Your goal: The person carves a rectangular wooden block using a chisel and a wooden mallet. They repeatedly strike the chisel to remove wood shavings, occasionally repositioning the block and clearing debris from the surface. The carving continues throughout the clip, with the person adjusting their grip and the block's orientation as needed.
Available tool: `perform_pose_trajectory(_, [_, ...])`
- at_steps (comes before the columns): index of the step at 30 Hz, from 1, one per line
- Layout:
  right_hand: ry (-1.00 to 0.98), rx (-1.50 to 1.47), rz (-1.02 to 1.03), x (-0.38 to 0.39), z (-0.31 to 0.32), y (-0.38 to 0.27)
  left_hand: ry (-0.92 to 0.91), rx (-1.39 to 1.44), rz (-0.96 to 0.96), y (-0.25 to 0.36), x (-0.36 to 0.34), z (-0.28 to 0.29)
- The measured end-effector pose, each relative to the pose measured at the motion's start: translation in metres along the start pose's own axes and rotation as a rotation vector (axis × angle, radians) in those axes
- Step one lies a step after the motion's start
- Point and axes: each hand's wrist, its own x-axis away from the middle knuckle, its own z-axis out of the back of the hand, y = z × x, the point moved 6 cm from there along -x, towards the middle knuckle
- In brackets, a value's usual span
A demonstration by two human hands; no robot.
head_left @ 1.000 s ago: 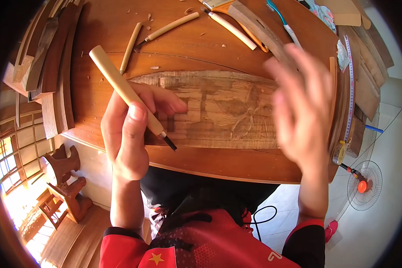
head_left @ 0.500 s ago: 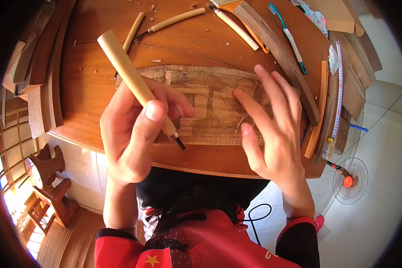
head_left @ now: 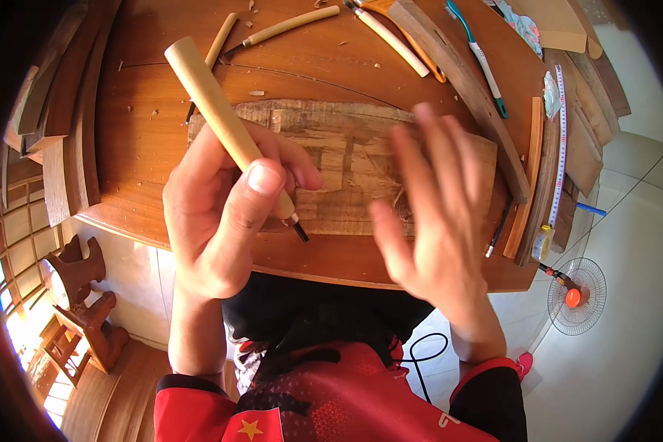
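Note:
A wooden board (head_left: 346, 169) with shallow carved recesses lies flat on the brown table in front of me. My left hand (head_left: 225, 210) is closed round a wood carving chisel (head_left: 217, 110) with a pale round handle. Its short dark blade points down toward the board's near edge, and the butt end leans up to the left. Over the right part of the board is my right hand (head_left: 438, 214), fingers spread and blurred by motion, holding nothing. Whether its fingertips touch the wood I cannot tell.
More pale-handled chisels (head_left: 291, 27) lie beyond the board among wood chips. On the right are a long wooden strip (head_left: 468, 103), a teal and white toothbrush (head_left: 482, 66), a measuring tape (head_left: 558, 147) and a small bottle (head_left: 542, 241). Planks (head_left: 74, 125) stack at the left. A fan (head_left: 576, 296) stands beyond the table.
My right hand has shifted left across the board and is blurred now. The board has moved slightly away from me. My left hand keeps the chisel in nearly the same place.

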Motion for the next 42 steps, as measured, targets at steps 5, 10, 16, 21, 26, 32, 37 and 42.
perform_pose_trajectory(5, [-0.008, -0.029, 0.060, 0.002, 0.001, -0.011, 0.000, 0.005, 0.009, 0.000, 0.001, 0.001])
perform_pose_trajectory(10, [-0.098, -0.039, 0.060, -0.001, 0.004, -0.023, -0.008, 0.019, 0.027, -0.003, 0.002, 0.001])
perform_pose_trajectory(16, [-0.073, 0.042, 0.080, 0.002, 0.003, -0.013, -0.014, -0.003, -0.002, -0.002, 0.001, 0.001])
perform_pose_trajectory(21, [0.065, 0.049, 0.003, -0.001, 0.012, 0.003, 0.028, 0.062, -0.006, -0.003, 0.003, 0.001])
perform_pose_trajectory(26, [0.188, 0.152, -0.040, 0.000, 0.025, 0.020, 0.027, 0.039, -0.045, -0.003, 0.001, -0.001])
perform_pose_trajectory(32, [0.180, 0.042, 0.033, 0.010, 0.033, 0.027, 0.012, 0.033, -0.056, -0.003, 0.000, -0.001])
perform_pose_trajectory(37, [-0.045, 0.102, 0.069, 0.023, 0.016, 0.016, 0.027, 0.038, -0.025, -0.002, 0.002, 0.001])
perform_pose_trajectory(42, [-0.046, 0.012, 0.089, 0.030, 0.022, 0.017, 0.004, -0.043, -0.022, -0.002, 0.001, -0.002])
